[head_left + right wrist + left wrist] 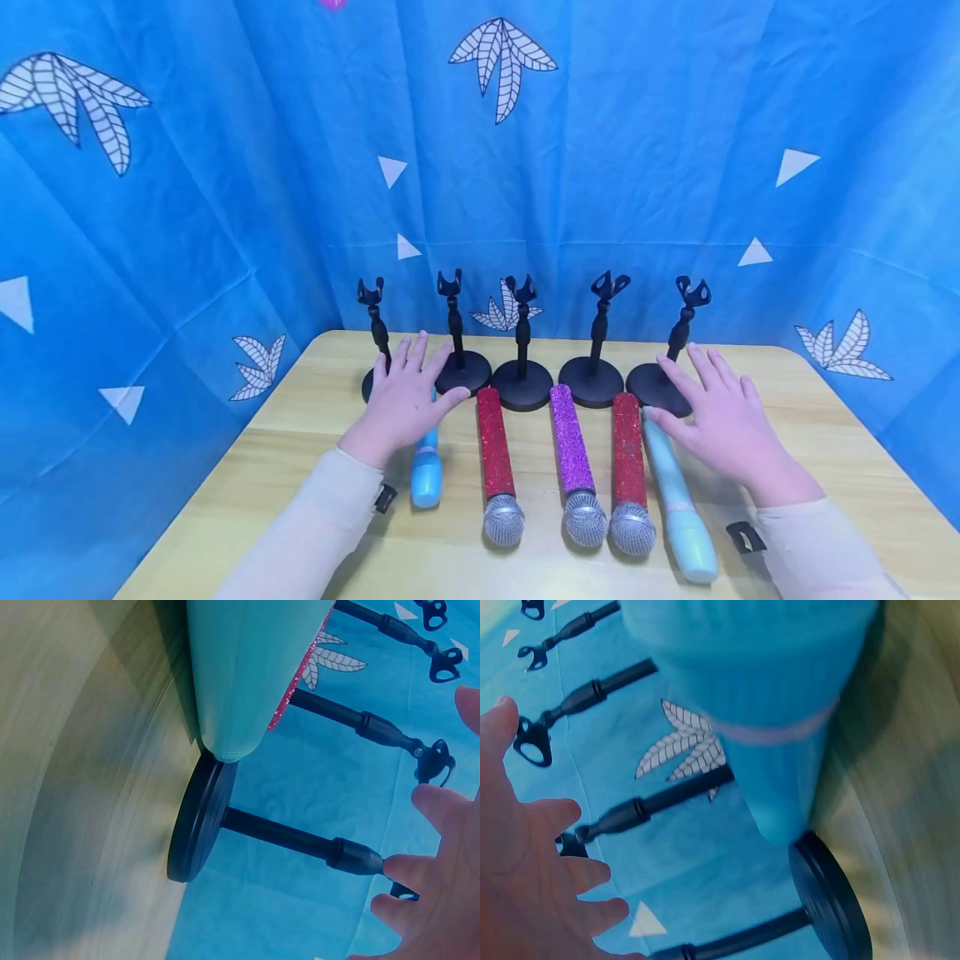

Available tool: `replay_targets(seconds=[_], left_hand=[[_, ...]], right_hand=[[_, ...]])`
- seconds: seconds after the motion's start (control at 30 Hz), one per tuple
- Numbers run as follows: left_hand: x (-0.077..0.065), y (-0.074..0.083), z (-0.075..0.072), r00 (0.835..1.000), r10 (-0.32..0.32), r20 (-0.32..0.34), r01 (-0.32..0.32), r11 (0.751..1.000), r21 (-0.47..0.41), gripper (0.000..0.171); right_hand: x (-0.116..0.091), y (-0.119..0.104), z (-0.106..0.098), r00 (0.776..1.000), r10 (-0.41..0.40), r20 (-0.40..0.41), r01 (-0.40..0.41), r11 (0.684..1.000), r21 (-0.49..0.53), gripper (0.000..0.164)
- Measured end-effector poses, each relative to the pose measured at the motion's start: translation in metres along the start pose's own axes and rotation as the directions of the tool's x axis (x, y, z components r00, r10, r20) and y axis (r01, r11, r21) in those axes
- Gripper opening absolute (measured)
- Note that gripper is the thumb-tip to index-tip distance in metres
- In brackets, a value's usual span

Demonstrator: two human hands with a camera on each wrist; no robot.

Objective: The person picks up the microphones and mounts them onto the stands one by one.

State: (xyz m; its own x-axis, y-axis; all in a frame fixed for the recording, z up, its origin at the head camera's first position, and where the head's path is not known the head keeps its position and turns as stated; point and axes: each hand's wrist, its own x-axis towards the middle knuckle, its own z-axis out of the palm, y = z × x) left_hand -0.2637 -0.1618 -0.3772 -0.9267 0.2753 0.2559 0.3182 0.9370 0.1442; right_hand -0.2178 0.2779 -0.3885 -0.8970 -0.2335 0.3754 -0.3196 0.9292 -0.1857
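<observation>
My left hand, palm down with fingers spread, hovers above the blue microphone on the left and holds nothing. In the left wrist view that microphone lies apart from the palm. On the right, my right hand is likewise spread, over the upper end of a pale turquoise microphone. Between the hands lie a red glitter microphone, a purple glitter one and another red one, their silver mesh heads toward me.
Several black microphone stands line the table's back, including the leftmost stand, a middle stand and the rightmost stand. Their clips are bare. Blue patterned cloth hangs behind and beside the wooden table.
</observation>
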Motion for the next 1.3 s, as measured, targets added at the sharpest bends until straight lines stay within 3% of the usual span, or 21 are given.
replay_targets(seconds=[0.33, 0.5, 0.63, 0.73, 0.97, 1.3], left_hand=[[0.002, -0.029, -0.003, 0.997, -0.079, 0.010, 0.079, 0.995, -0.061, 0.095], [0.004, -0.044, -0.002, 0.989, -0.125, -0.080, 0.113, 0.983, -0.146, 0.088], [0.009, -0.059, 0.000, 0.961, -0.197, -0.194, 0.146, 0.957, -0.250, 0.079], [0.015, -0.071, 0.000, 0.944, -0.253, -0.212, 0.175, 0.928, -0.330, 0.082], [0.031, -0.092, -0.004, 0.952, -0.279, -0.123, 0.193, 0.864, -0.464, 0.091], [0.044, -0.102, 0.000, 0.957, -0.291, -0.019, 0.193, 0.682, -0.706, 0.090]], right_hand=[[-0.005, -0.003, -0.005, 1.000, -0.022, 0.013, 0.021, 1.000, 0.011, 0.080], [-0.006, -0.002, -0.005, 1.000, -0.027, 0.009, 0.027, 1.000, 0.011, 0.080], [-0.005, -0.001, -0.007, 0.999, -0.036, 0.002, 0.036, 0.999, 0.002, 0.080], [-0.004, -0.002, -0.008, 0.999, -0.051, -0.005, 0.051, 0.999, -0.007, 0.080], [-0.001, -0.006, -0.009, 0.998, -0.059, -0.010, 0.058, 0.998, -0.011, 0.082], [0.000, -0.009, -0.006, 0.995, -0.095, -0.020, 0.094, 0.995, -0.019, 0.081]])
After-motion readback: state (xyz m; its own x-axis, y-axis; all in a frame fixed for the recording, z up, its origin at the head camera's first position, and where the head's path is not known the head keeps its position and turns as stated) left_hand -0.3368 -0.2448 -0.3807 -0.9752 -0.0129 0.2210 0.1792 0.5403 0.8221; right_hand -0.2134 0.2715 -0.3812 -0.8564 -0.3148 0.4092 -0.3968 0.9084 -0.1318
